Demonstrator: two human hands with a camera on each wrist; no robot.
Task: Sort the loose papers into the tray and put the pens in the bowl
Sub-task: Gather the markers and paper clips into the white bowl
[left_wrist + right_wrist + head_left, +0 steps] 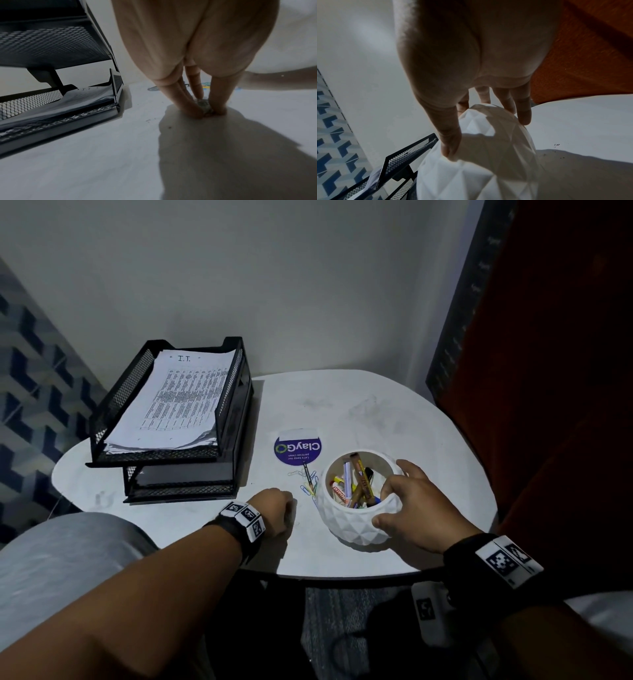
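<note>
While the right grip [416, 506] grasps the white faceted bowl [356, 522] near the front of the desk [376, 412], its thumb lies against the bowl's near wall and its fingers [524, 116] curl over the far rim. Several pens [358, 481] and markers stand jumbled inside the bowl. Just left of it, the left grip [274, 508] is turned down onto the desk, its fingertips [197, 113] drawn together and pinching something small and pale against the surface; what that is cannot be told from the blurred wrist view. Between the left grip and a round purple sticker [298, 447] marked ClayG, a pencil [308, 473] lies among loose coloured paper clips [308, 489], close beside the bowl. At the left back of the desk stands a black mesh tray [236, 392] of two tiers. Its upper tier holds a stack of papers [178, 402], the top sheet printed in columns and headed "I.T."; the lower tier shows a dark glossy sheet. An orange panel [555, 354] rises to the right of the desk, and a patterned blue wall [30, 378] stands at the left.
</note>
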